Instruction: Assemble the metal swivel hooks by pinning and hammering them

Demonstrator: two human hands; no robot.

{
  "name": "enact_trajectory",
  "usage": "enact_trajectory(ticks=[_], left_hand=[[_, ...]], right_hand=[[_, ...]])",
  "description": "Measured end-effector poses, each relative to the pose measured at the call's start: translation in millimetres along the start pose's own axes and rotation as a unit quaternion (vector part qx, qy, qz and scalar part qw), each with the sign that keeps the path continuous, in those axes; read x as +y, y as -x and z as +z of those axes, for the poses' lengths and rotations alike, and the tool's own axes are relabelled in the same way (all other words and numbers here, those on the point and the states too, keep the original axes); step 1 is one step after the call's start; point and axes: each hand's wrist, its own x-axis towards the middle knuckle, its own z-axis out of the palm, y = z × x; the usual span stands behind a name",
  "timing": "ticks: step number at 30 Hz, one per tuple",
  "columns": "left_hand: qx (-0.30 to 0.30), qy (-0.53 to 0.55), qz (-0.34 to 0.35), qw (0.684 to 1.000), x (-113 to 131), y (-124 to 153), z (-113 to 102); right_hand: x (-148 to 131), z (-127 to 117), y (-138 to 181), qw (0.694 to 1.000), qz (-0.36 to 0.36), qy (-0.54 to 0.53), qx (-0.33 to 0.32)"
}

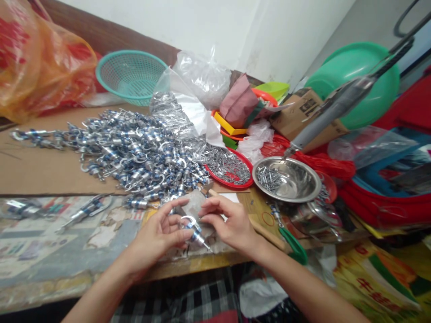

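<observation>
A small silver metal hook fitting with blue bands [198,237] is gripped between the thumb and fingers of my left hand [160,231]. Its curved hook points up and its thin pin slants down to the right. Just right of it, my right hand [234,224] has thumb and fingertips drawn together; whatever they pinch is too small to make out. Behind both hands spreads a big pile of similar blue-and-silver fittings [134,150]. A grey metal block [195,202] sits beyond my fingertips, partly covered by them. A wooden handle [267,234] lies beside my right wrist.
A red tray of small metal parts [247,179] and a steel bowl with pins [296,195] stand right of the pile. A grey tool arm [336,107] slants over the bowl. A turquoise basket [131,96] sits at the back. Loose fittings [85,211] lie at left.
</observation>
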Motion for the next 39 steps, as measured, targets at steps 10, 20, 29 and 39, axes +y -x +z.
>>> enact_trajectory(ticks=[10, 20, 29, 39], left_hand=[[0.005, 0.000, 0.006, 1.000, -1.0, -0.2, 0.5], [0.000, 0.005, 0.003, 1.000, -0.3, 0.4, 0.8], [0.022, -0.019, -0.014, 0.999, 5.4, 3.9, 4.4], [0.017, -0.020, -0.015, 1.000, 6.2, 4.1, 3.8]], right_hand=[[-8.6, -6.9, -7.4, 0.992, 0.006, 0.026, -0.124], [-7.7, 19.1, -0.7, 0.999, 0.040, 0.019, 0.019], [35.6, -50.8, 21.3, 0.931, 0.133, 0.338, 0.028], [15.1, -69.8, 50.5, 0.950, 0.231, 0.210, -0.001]])
